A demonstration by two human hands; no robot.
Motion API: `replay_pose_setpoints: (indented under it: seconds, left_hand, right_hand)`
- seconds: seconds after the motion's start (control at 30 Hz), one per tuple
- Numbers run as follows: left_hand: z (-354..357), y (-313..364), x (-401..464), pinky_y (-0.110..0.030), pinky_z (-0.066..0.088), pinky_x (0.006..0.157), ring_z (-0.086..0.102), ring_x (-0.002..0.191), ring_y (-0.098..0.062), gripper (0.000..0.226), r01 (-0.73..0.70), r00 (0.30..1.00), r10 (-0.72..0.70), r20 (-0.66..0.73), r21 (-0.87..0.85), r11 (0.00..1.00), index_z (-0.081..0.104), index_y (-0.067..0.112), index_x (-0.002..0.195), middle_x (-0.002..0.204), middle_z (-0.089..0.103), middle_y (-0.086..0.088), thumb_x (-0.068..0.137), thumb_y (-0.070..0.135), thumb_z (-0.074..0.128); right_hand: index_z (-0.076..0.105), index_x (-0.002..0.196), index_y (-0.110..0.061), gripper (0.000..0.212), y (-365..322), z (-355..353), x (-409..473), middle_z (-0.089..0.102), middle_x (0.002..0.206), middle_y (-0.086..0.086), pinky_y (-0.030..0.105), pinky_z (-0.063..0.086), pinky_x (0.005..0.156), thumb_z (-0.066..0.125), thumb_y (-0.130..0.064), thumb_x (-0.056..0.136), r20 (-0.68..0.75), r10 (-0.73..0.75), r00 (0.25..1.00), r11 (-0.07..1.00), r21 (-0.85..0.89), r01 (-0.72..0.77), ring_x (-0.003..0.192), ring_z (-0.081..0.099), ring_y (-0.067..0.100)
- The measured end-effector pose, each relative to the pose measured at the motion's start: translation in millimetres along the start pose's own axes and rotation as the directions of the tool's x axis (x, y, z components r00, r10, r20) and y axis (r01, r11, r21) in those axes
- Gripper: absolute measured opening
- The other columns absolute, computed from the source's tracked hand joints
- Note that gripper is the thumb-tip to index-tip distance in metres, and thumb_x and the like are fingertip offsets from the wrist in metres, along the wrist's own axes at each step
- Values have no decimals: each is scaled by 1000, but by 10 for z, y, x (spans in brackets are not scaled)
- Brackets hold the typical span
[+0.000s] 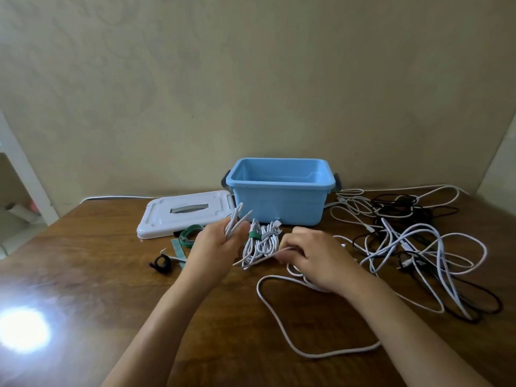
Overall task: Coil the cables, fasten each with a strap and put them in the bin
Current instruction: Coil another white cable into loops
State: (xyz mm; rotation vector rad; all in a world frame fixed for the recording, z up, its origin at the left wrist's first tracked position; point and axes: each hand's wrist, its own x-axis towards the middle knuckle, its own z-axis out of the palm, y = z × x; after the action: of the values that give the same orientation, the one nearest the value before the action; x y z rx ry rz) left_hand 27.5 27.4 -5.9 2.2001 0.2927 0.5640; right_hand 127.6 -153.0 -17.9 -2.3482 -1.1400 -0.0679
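While our left hand (215,241) grips white loops and our right hand (315,255) pinches the cable (279,322), only two bundles (261,243) are strapped, the bin (279,191) at 12 o'clock looks empty, and the pile (418,241) at 3 o'clock waits.

A brown wooden table (97,275) is carrying everything, with a bright glare (23,329) shining on its near left part. A plain beige wall (251,79) is standing behind it, and a white frame (25,166) is showing at far left.
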Motion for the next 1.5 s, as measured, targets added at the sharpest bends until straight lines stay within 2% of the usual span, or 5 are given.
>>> replay_pose_setpoints:
  seconds: [0.2, 0.37, 0.93, 1.37, 1.5]
  left_hand:
    - [84, -63, 9, -32, 39, 53, 48, 52, -9, 53, -2, 999, 5, 48, -62, 998, 68, 17, 77, 60, 58, 2, 102, 52, 38]
    - [125, -22, -41, -24, 38, 56, 53, 55, 0, 57, 34, 996, -19, 82, -187, 982, 75, 26, 87, 68, 65, 8, 92, 64, 32]
    - [205, -74, -2, -17, 29, 60, 48, 76, -6, 34, -153, 986, 124, 115, 287, 946, 48, 38, 72, 82, 52, 8, 106, 31, 50]
    - [64, -19, -13, -32, 34, 49, 40, 52, -10, 39, 67, 997, -57, 47, -254, 965, 57, 10, 87, 64, 47, 0, 105, 42, 43]
    - [162, -4, -45, -30, 35, 49, 43, 53, -9, 53, 46, 997, -30, 73, -238, 970, 58, 12, 93, 66, 49, 1, 89, 63, 42]
  right_hand:
    - [70, 80, -39, 15, -3, -18, -56, 69, 76, -16, 17, 45, 61, 68, -47, 93, -160, 66, 985, 952, 306, -14, 73, 63, 0]
    - [67, 80, -41, 23, -26, 34, -64, 65, 66, -23, 11, 40, 57, 63, -62, 88, -302, 74, 950, 978, 208, -10, 74, 64, -4]
    - [53, 67, -23, 59, 16, 18, -33, 51, 56, -9, 22, 31, 52, 43, -79, 83, -325, 186, 927, 981, 108, -159, 55, 50, 7]
    - [66, 83, -32, 34, 94, -56, -28, 65, 72, -4, 31, 47, 63, 43, -42, 107, -131, 197, 972, 950, 272, -156, 69, 61, 12]
    - [69, 93, -34, 23, -54, 6, -53, 66, 77, -15, 16, 40, 60, 50, -37, 106, -100, 96, 990, 880, 473, -38, 68, 56, 1]
